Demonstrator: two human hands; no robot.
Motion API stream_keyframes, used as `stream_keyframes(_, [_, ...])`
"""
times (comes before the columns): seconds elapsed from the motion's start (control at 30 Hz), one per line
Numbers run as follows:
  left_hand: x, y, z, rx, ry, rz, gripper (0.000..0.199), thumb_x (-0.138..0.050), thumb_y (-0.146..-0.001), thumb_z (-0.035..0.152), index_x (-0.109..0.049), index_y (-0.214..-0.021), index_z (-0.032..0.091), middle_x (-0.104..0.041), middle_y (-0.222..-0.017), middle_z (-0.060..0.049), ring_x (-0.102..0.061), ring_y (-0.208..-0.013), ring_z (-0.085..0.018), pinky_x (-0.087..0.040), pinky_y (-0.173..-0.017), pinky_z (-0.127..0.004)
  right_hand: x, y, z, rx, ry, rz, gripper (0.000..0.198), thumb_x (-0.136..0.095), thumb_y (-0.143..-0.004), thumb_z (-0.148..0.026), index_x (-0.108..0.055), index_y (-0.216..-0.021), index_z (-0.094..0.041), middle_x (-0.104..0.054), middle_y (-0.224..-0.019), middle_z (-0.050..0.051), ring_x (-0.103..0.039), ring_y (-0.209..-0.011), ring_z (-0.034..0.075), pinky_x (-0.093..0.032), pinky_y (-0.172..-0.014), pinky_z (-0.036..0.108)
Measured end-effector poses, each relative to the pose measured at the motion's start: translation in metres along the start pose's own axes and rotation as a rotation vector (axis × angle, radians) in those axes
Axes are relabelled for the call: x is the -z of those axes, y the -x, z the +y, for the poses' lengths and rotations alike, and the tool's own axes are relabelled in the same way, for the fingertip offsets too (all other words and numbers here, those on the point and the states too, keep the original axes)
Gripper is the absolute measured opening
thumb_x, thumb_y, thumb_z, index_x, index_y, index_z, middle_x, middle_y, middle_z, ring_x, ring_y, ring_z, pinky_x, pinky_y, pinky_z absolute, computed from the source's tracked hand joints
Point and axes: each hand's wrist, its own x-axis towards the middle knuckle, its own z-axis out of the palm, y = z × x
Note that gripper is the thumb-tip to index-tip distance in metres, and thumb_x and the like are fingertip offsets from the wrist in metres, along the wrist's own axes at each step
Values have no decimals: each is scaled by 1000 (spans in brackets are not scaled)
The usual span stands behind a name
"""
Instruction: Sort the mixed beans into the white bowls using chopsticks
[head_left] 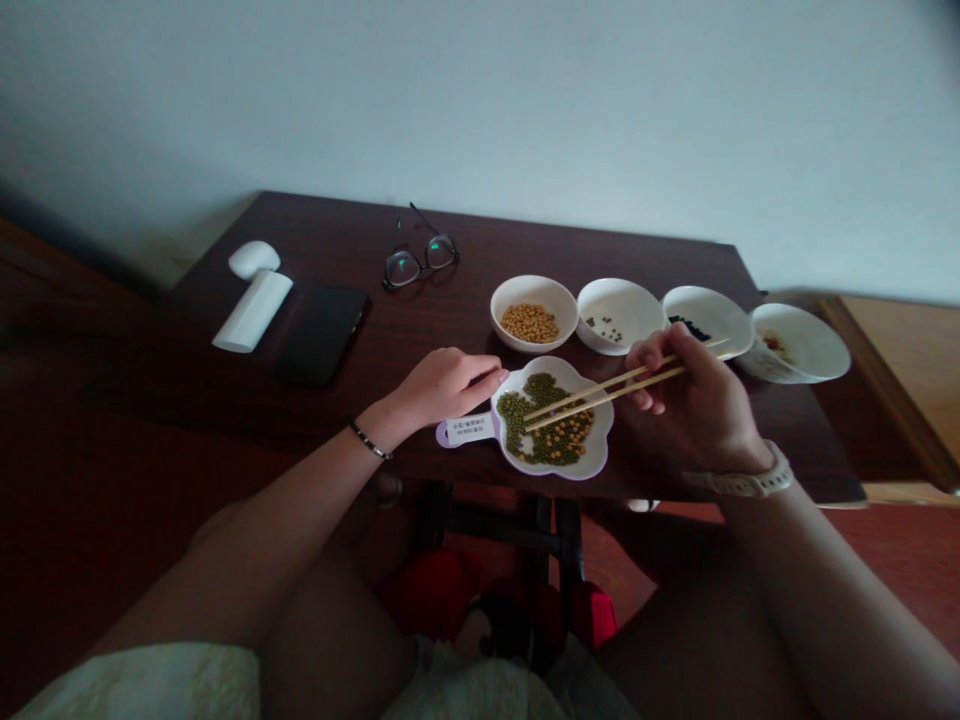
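Observation:
My right hand grips a pair of wooden chopsticks. Their tips reach into the mung beans in a white flower-shaped dish with a labelled handle. Yellow soybeans are mixed among the green ones. I cannot make out a bean between the tips. With fingers bent, my left hand holds the dish's left rim. Behind it stand a white bowl of soybeans and a second bowl with several green beans.
A third bowl holds dark beans; a fourth bowl has a few reddish and pale pieces. To the left lie eyeglasses, a black phone-like slab and a white device. The dark table meets the wall.

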Motion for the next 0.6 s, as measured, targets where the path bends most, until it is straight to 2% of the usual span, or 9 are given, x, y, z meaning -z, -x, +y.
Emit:
stream_keyframes(0.17, [0,0,-1,-16,-8,7,44,-48,-113,41,-64,-76,22,-63,-62,-2,-58,-58,-17,-29,-61,-34,-7,9,2,-83,79,-69,47,-74,-102,-58,-69,-76,-20,-61,-72,2,-57,-52,12,-43,-42,24])
stream_keyframes(0.33, [-1,0,-2,-17,-10,9,43,-49,-113,41,-63,-76,22,-63,-62,-2,-58,-58,-17,-29,-61,-33,-5,10,6,-101,139,-84,47,-72,-105,-59,-73,-78,-20,-65,-71,5,-59,-53,14,-47,-43,24])
stream_keyframes(0.6, [-1,-1,-2,-16,1,8,44,-49,-112,41,-63,-76,22,-63,-62,-2,-59,-58,-17,-31,-61,-33,-5,11,6,-98,106,-94,44,-72,-105,-53,-73,-77,-20,-66,-71,5,-61,-54,13,-47,-44,23])
